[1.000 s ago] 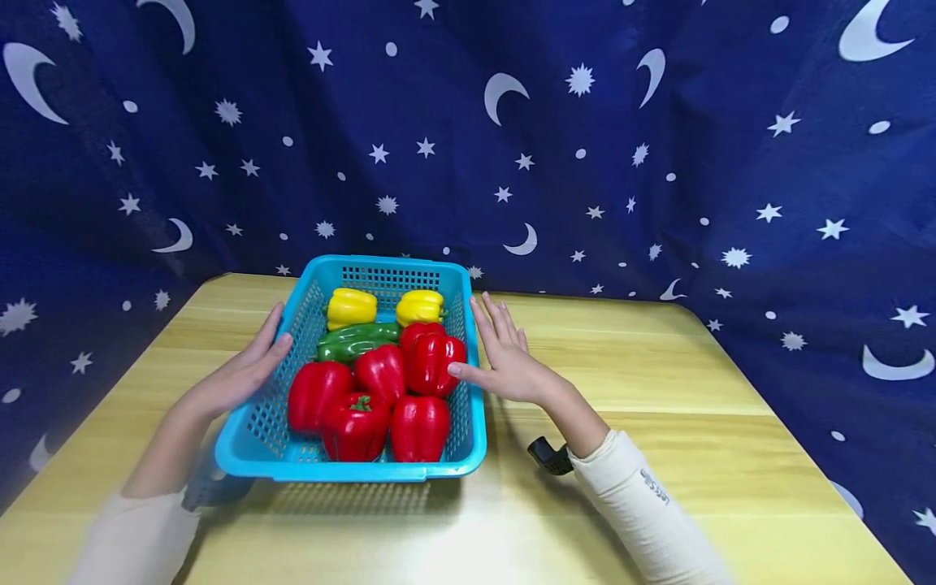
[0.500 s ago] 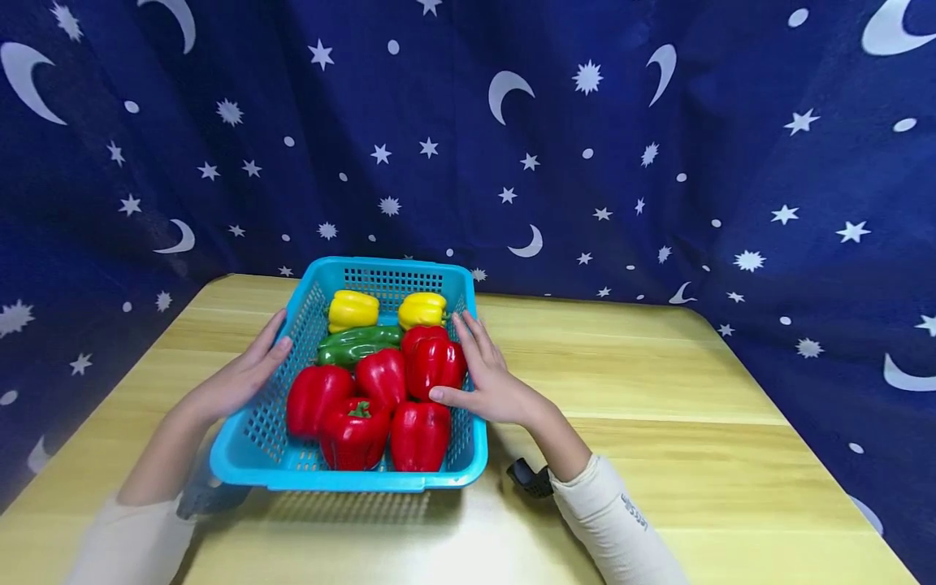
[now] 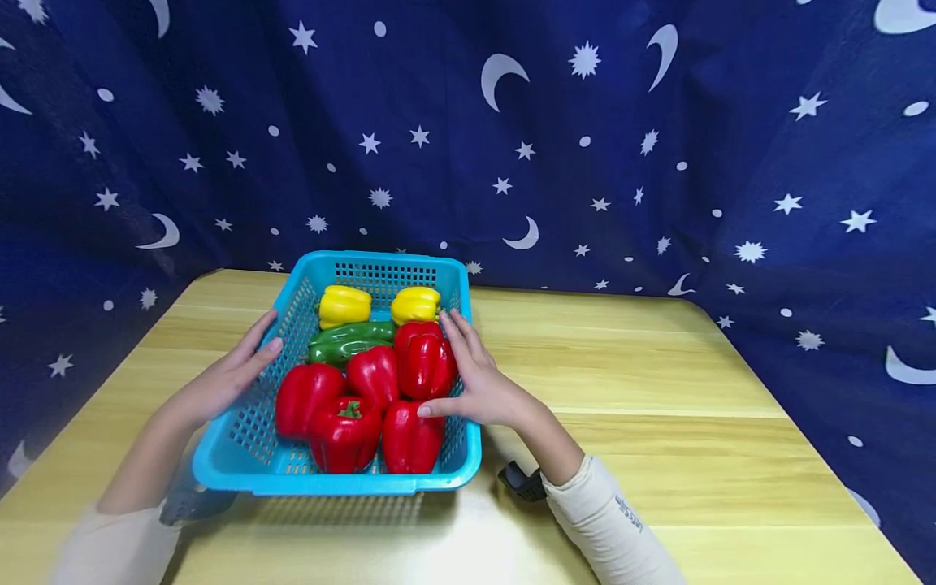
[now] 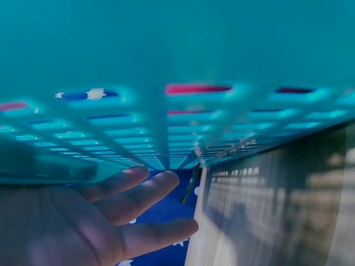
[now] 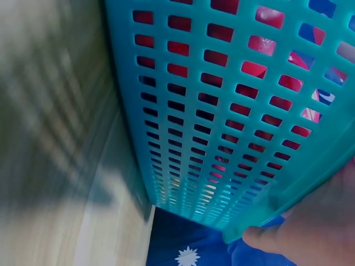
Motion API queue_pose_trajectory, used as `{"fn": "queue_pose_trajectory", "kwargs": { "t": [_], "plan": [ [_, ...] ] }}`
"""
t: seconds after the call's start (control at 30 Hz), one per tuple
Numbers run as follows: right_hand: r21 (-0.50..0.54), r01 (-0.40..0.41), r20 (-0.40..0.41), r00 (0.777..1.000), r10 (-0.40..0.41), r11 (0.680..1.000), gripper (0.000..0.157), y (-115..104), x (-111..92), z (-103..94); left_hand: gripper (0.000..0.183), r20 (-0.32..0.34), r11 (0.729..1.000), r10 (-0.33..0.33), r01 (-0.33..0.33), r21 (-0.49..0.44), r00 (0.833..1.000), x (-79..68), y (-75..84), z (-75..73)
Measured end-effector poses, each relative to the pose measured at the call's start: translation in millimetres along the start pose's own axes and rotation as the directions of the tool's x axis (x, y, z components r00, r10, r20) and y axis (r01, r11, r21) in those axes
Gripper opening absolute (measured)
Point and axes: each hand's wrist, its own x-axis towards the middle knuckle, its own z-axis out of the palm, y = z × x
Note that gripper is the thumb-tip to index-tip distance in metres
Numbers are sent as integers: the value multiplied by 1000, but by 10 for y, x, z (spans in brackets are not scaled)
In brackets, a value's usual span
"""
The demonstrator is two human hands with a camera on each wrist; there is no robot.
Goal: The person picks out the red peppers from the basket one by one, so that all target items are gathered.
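A blue plastic basket (image 3: 332,485) with slotted walls sits on the table, filled with peppers. Along its left rim lies my left hand (image 3: 228,380), fingers straight; the left wrist view has them beside the slotted wall (image 4: 161,130). My right hand (image 3: 478,388) reaches across the right rim with fingers spread. Its thumb overlaps a red bell pepper (image 3: 412,443), and its fingertips are close to another red bell pepper (image 3: 426,366). From the right wrist, part of that hand (image 5: 310,235) shows at the rim. The basket's contents include a long green pepper (image 3: 347,343).
Two yellow bell peppers (image 3: 345,307) lie at the basket's far end. More red bell peppers (image 3: 346,439) fill the near end. A light wooden table (image 3: 621,390) extends to the right, and a dark blue star-and-moon cloth (image 3: 439,106) hangs behind it.
My right hand has moved left from the right rim, in over the basket and its red peppers. My left hand stays along the left rim. The whole view has shifted slightly.
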Motion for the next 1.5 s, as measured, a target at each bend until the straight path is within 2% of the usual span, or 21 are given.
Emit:
{"fn": "queue_pose_trajectory", "kwargs": {
  "t": [0.33, 0.67, 1.0, 1.2, 1.5],
  "plan": [
    [-70, -71, 18, 997, 72, 995, 110, -75, 22, -40, 72, 6, 999, -18, 18, -36, 1000, 12, 52, -20],
    [-198, -50, 60, 996, 63, 979, 103, -74, 60, -72, 74, 8, 999, 2, -1, -46, 1000, 44, 39, 28],
    [-250, -31, 25, 999, 39, 968, 92, -75, 50, -81, 76, 15, 999, -24, 24, -34, 1000, 55, 38, 43],
    [-297, 9, -8, 1000, -12, 955, 88, -122, 52, -87, 75, 6, 1000, -10, 10, -17, 1000, 47, 47, 33],
    [-423, 109, -32, 990, -136, 900, 88, -145, 74, -65, 79, -10, 999, -33, 33, 27, 999, 9, 26, 21]
  ]
}}
